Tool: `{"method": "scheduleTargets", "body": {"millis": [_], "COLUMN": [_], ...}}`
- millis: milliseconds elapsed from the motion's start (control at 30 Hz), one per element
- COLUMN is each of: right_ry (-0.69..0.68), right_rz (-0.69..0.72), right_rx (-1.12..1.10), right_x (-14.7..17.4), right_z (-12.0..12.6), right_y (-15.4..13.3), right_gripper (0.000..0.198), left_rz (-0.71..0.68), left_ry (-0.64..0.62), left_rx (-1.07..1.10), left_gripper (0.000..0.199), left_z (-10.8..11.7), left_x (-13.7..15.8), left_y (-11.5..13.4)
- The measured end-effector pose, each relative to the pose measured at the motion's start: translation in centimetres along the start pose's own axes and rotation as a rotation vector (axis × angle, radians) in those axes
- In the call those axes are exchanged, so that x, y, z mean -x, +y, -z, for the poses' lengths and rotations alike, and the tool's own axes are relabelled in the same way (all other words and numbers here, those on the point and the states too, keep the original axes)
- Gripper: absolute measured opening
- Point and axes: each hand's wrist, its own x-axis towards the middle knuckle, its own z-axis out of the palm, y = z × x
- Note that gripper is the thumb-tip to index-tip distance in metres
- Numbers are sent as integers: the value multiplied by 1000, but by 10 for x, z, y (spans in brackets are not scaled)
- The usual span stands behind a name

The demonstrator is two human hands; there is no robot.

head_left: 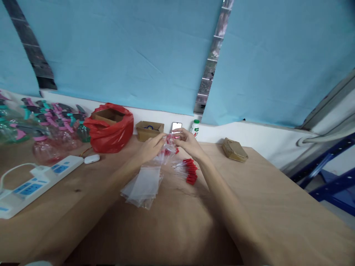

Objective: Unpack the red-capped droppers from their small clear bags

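My left hand (152,148) and my right hand (190,144) meet over the middle of the table. Their fingers are pinched at the top of a small clear plastic bag (165,156) that hangs between them. Something red shows at the fingertips and inside the bag; its exact shape is blurred. Just below lies a stack of flat clear plastic bags (144,183), fanned out unevenly. To its right rests a bunch of thin, pale sticks with red ends (191,171), the red ends pointing right.
Behind the hands stand a phone (176,125), a white bottle with a green cap (195,127) and an open cardboard box (142,133). Leftward are a red plastic bag (112,135), spray bottles (44,147), a white case (91,159) and a power strip (68,165). A brown package (234,149) lies right.
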Motion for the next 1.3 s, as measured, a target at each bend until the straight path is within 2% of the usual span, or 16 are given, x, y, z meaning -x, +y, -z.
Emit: {"method": "scheduleTargets", "body": {"millis": [133, 433, 600, 800, 933, 1100, 1300], "right_ry": [86, 182, 171, 97, 141, 153, 136], "right_rz": [-5, -1, -29, -42, -76, -124, -95], "right_rx": [9, -27, -93, -69, -97, -119, -68], "right_x": [-2, -1, 1, 0, -2, -3, 1], "right_z": [-2, -11, -12, -7, 1, 11, 20], "right_y": [4, 6, 4, 5, 7, 4, -6], "right_gripper": [34, 28, 33, 37, 39, 42, 43], "left_rz": [-42, -121, -154, -230, -223, -196, -192], "left_ry": [14, 53, 68, 113, 133, 97, 61], "left_rx": [55, 123, 117, 97, 68, 53, 101], "left_gripper": [36, 31, 32, 34, 36, 38, 40], "left_z": [1, 3, 5, 4, 5, 4, 1], "left_x": [1, 3, 4, 2, 1, -1, -3], "left_y": [2, 4, 6, 6, 5, 2, 4]}}
